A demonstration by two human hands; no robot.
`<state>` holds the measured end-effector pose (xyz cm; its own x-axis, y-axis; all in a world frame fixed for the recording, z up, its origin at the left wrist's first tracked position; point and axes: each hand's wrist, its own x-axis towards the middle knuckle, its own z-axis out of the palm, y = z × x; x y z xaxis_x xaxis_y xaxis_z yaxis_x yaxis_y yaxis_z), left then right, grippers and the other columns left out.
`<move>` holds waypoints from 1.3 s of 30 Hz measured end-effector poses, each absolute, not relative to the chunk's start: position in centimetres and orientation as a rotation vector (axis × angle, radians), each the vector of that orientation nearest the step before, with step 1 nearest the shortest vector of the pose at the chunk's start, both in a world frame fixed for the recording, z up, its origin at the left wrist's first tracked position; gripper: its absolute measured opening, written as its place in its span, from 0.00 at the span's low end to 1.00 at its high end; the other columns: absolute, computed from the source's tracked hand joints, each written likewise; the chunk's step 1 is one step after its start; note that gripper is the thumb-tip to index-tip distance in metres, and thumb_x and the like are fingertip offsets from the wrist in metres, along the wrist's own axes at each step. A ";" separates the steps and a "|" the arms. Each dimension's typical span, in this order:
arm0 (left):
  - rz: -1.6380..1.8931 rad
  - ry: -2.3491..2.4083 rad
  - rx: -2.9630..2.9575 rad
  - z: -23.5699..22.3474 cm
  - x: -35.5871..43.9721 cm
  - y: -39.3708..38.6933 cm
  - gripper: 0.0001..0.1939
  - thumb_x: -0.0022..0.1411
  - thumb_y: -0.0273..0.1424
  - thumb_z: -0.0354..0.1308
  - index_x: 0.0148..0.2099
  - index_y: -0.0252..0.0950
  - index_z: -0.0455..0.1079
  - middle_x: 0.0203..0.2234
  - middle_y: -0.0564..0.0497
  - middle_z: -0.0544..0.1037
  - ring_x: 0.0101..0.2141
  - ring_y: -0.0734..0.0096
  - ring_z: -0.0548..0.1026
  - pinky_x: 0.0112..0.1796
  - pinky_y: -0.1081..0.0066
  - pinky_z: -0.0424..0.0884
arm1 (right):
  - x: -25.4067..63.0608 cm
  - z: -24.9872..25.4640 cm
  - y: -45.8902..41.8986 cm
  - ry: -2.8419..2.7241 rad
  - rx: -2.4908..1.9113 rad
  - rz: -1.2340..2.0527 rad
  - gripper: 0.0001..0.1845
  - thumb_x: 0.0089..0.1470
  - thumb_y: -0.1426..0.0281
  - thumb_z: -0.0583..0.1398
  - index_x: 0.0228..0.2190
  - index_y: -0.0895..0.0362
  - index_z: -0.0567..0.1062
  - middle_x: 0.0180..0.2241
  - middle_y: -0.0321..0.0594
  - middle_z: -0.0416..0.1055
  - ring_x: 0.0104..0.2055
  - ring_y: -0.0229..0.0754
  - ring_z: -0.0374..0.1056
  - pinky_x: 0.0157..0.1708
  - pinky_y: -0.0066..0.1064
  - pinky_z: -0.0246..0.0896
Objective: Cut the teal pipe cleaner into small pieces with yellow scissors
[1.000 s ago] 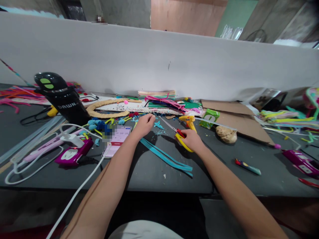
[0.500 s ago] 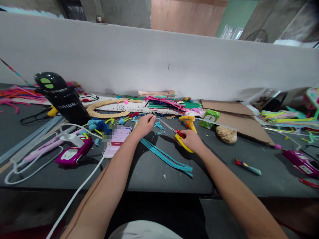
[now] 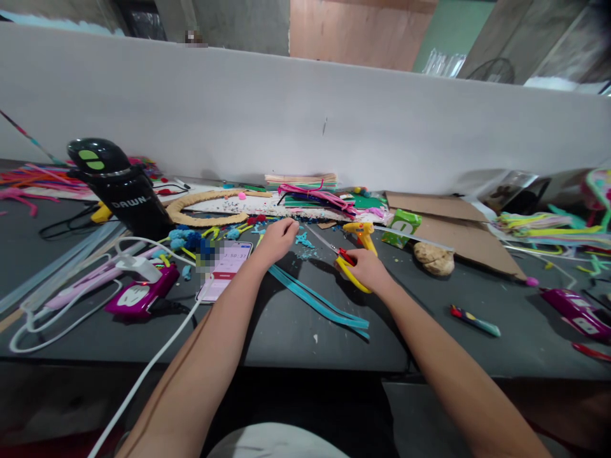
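two hands above a gray table (image 3: 305, 346), scissors in one.
your right hand (image 3: 367, 268) grips the yellow-and-red scissors (image 3: 352, 273); your left (image 3: 280, 238) is curled closed, contents unclear.

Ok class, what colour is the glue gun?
The glue gun is mostly yellow, seen best in the head view.

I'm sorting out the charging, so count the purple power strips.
2. One purple power strip is at the left near the phone, a white charger plugged in; another purple power strip is at the far right. The clutter may hide more.
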<state>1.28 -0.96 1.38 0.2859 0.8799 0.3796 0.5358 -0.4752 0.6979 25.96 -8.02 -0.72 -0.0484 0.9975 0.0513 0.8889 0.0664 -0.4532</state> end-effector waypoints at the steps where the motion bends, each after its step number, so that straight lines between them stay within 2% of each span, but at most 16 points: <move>1: 1.055 1.267 2.125 1.4 1.3 -1.0 0.16 0.64 0.37 0.45 0.27 0.36 0.60 0.21 0.54 0.65 0.26 0.73 0.62 0.29 0.71 0.55 | 26.0 -0.7 -8.0 -2.006 -1.880 0.436 0.20 0.49 0.51 0.59 0.26 0.56 0.77 0.25 0.38 0.71 0.27 0.38 0.63 0.24 0.27 0.46; 11: 1.046 1.243 2.132 1.6 1.2 -1.1 0.14 0.64 0.36 0.46 0.29 0.36 0.64 0.23 0.53 0.69 0.28 0.71 0.66 0.31 0.71 0.59 | 25.8 -0.5 -8.3 -2.045 -1.873 0.414 0.21 0.49 0.51 0.58 0.24 0.57 0.77 0.25 0.38 0.70 0.26 0.37 0.59 0.23 0.28 0.44; 39: 1.065 1.219 2.092 1.3 1.1 -1.0 0.11 0.61 0.35 0.49 0.31 0.35 0.67 0.23 0.52 0.71 0.26 0.71 0.67 0.30 0.72 0.61 | 25.9 -0.4 -8.2 -2.065 -1.871 0.451 0.20 0.50 0.53 0.58 0.26 0.56 0.79 0.24 0.37 0.70 0.26 0.37 0.59 0.23 0.27 0.46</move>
